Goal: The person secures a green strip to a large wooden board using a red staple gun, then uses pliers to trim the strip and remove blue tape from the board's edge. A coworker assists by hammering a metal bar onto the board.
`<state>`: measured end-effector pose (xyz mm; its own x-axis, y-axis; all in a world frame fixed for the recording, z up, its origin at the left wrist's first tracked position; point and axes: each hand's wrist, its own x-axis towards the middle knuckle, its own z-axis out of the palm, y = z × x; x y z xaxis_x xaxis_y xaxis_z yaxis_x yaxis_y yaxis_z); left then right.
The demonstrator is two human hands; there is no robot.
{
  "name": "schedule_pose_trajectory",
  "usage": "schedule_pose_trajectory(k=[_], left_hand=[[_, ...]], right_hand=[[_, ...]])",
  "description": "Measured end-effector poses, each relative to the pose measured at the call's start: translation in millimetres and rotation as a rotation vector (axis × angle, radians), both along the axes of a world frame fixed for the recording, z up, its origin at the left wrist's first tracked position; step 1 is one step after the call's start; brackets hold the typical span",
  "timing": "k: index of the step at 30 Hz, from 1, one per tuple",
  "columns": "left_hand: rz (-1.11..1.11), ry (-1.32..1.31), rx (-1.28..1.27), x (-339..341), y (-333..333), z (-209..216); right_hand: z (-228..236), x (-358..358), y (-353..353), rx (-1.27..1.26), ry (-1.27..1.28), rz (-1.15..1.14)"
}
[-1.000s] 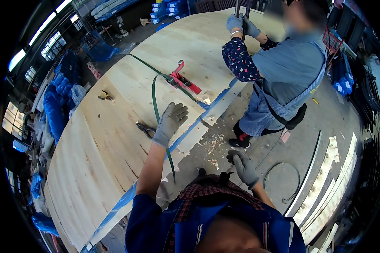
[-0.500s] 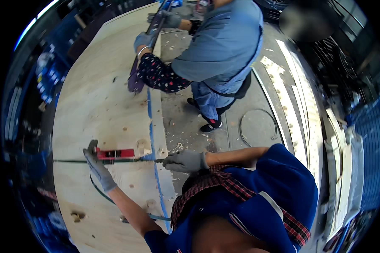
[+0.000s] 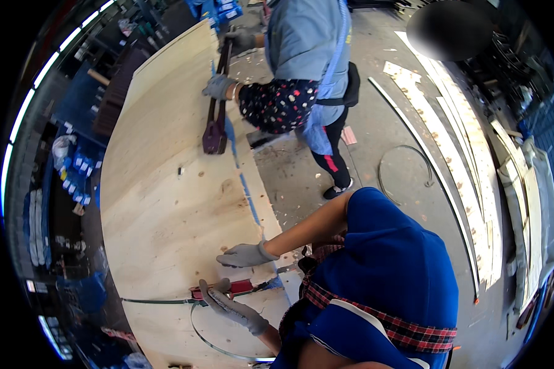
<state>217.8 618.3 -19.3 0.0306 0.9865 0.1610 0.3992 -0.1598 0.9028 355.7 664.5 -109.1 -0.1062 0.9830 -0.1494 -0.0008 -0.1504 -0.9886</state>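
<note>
A red strapping tool point(image 3: 242, 286) lies on a dark strap point(image 3: 157, 301) that crosses a large plywood panel point(image 3: 160, 234). My left hand point(image 3: 237, 312), in a grey glove, reaches over the tool with thumb and fingers apart and appears to touch it. The fingers hide part of the tool. Just beyond it, my gloved right hand point(image 3: 246, 255) is stretched out flat above the panel, with nothing in it. The loose end of the strap point(image 3: 206, 338) curves round on the near side of my left hand.
Across the panel a co-worker point(image 3: 301, 55) in grey gloves holds a long-handled dark purple tool point(image 3: 215, 138), its head over the wood. Blue marking point(image 3: 247, 192) runs along the panel's right edge. On the floor at right lie a coiled strap point(image 3: 381, 172) and long wood strips point(image 3: 440, 135).
My view has shifted. My right hand has moved off the strap, farther over the panel. My left hand now reaches across the red tool. The co-worker's long tool has turned more upright in view.
</note>
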Motion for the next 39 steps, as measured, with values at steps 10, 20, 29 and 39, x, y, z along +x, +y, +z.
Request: schedule_pose_trajectory(k=[10,20,29,39], left_hand=[[0.469,-0.144,-0.003,-1,22,-36],[0.208,-0.829,-0.971,-21,10,2],[0.193,-0.581,-0.937,-28,25,-51],[0.524,-0.544,-0.573,-5,14,-74]], right_hand=[[-22,-26,71,-0.660,0.620,0.916],[46,-51,107,-1.062,0.048,1.227],[8,-69,104,-0.769,-0.170,1.221],[14,-68,92,-0.498,-0.355,1.152]])
